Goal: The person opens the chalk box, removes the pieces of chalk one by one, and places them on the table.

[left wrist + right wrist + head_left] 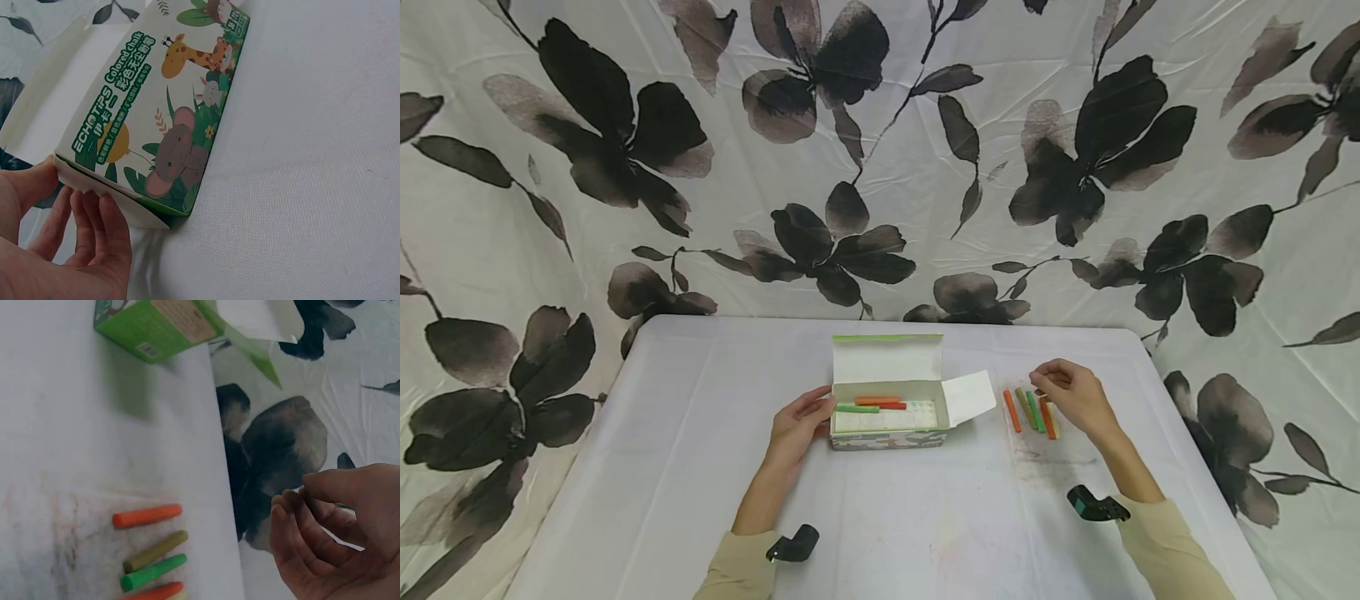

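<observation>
An open chalk box (889,442) printed with animals stands mid-table, lid raised and a side flap folded out right. Inside lie an orange chalk (877,400), a red chalk (892,406) and a green chalk (857,408). My left hand (797,427) grips the box's left end, thumb at the top edge and fingers against the end flap (147,215). My right hand (1075,396) hovers over a row of loose chalks, fingers loosely curled with nothing visible between them. In that row are an orange chalk (147,515), an olive chalk (156,551) and a green chalk (154,572).
Another orange-red chalk (1047,418) and a yellow chalk (1056,423) lie at the row's right, partly under the right hand in the head view. Chalk smudges mark the white tablecloth (955,533). A floral curtain (940,192) hangs behind the table's far edge.
</observation>
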Tool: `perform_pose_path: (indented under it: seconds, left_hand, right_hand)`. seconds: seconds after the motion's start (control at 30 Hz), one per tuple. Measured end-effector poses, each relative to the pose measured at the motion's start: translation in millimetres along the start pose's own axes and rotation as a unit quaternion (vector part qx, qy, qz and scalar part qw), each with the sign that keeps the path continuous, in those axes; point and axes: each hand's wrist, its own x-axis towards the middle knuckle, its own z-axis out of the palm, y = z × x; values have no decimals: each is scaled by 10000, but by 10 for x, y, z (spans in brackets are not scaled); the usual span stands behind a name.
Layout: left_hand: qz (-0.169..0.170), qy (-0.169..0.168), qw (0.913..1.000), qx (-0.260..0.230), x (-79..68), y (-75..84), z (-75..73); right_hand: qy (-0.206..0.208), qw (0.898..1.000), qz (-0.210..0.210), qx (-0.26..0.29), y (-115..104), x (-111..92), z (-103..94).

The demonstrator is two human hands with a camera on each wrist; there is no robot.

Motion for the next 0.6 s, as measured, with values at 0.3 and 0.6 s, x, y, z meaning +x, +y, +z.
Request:
perform_pose_path:
  seconds: [0.3,0.6]
  left_hand:
    - [10,-11,10000,9,-10,14,-14]
    - [-20,21,9999,-127,-6,4,-5]
  right_hand:
    - [-238,9981,-536,174,-341,100,140]
    - [-682,9913,-1004,514,-550,185,422]
